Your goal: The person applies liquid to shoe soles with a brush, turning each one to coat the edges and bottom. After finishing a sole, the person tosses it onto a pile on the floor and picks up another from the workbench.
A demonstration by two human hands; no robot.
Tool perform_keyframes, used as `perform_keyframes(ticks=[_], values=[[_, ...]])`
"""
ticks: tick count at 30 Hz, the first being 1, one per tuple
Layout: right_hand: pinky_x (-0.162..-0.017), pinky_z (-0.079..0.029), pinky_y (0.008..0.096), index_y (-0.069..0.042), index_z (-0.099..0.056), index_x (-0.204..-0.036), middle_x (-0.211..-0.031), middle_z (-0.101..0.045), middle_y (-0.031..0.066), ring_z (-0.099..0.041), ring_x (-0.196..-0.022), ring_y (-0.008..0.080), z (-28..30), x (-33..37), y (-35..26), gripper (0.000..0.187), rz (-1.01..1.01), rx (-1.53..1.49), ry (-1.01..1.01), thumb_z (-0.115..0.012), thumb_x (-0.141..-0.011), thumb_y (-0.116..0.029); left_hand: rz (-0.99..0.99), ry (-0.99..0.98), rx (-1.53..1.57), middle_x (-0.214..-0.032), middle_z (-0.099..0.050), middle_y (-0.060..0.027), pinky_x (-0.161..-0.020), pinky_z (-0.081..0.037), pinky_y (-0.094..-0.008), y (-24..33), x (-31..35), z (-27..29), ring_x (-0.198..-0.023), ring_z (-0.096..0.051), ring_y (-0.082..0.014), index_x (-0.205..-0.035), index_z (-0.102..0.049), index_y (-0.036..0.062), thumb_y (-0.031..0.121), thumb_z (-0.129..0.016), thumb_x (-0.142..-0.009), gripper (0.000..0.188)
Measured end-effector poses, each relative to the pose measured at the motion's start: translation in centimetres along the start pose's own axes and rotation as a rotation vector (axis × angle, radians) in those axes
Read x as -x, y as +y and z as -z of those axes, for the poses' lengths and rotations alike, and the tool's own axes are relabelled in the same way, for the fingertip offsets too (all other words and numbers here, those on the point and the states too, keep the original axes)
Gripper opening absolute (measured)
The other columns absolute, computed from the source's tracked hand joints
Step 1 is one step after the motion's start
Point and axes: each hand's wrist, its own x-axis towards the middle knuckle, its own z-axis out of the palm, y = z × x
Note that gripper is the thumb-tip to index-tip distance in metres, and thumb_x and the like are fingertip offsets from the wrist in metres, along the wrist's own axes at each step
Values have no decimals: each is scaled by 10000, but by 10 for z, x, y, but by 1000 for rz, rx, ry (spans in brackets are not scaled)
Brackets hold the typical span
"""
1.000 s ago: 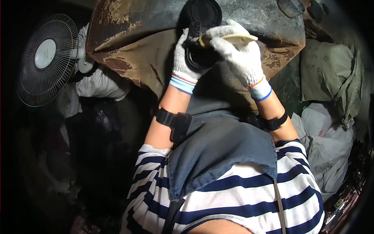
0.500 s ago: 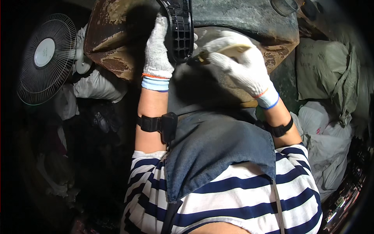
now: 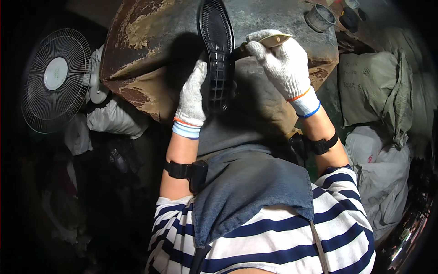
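A black shoe sole (image 3: 216, 50) stands lengthwise in front of me, its ridged and gridded face toward me. My left hand (image 3: 191, 93), in a white knit glove, grips its near part from the left side, with the thumb along the edge and the other fingers mostly hidden behind. My gloved right hand (image 3: 283, 61) is closed round a brush with a pale, flat handle (image 3: 276, 40) that has a hole near its end. The brush's dark head is at the sole's right edge; whether it touches cannot be made out.
Beyond the sole lies a worn, stained covered work surface (image 3: 269, 18). A small round metal pot (image 3: 320, 18) sits at its far right. A fan (image 3: 57, 77) stands to the left. Filled sacks (image 3: 369, 86) are stacked on the right. A denim apron (image 3: 255, 192) covers my lap.
The sole has come nearer and tilted so that more of its length shows. My right hand has moved up along its right edge with the brush. The whole view has shifted slightly.
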Motion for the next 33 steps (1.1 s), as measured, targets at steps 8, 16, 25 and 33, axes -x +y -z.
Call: perform_keyframes(ticks=[8, 16, 25, 33], values=[[-722, -557, 398, -123, -779, -900, -846, -741, 97, -699, -762, 329, 16, 4, 21, 122, 75, 22, 87, -796, -849, -232, 346, -274, 258, -1203, -646, -351, -874, -602, -579, 2, 35, 18, -1022, -692, -492, -1459, -479, -35, 476, -387, -1093, 635], [-866, -547, 369, -161, -777, -979, -950, -764, 25, -710, -911, 264, 39, -3, 26, 201, 514, 155, 54, -836, -788, -139, 387, -304, 278, -1052, -684, -346, -635, -577, -547, -5, 70, 20, -780, -703, -470, -1410, -533, -53, 498, -452, -1029, 675], [-984, -533, 389, -161, -764, -1041, -1019, -765, 5, -721, -1001, 234, 9, -48, 18, 327, 828, 147, -82, -872, -735, -191, 399, -498, 268, -1064, -708, -306, -578, -559, -594, 12, 59, 41, -696, -702, -458, -1276, -598, -59, 423, -379, -1075, 566], [-1129, -464, 414, 29, -660, -1289, -1337, -669, 187, -603, -1288, 297, -21, -54, -2, 325, 380, -185, -110, -496, -1038, -96, 31, -146, 502, -1119, -694, -280, -656, -597, -599, 16, 147, 95, -866, -712, -518, -1298, -573, -32, 517, -261, -1102, 661]])
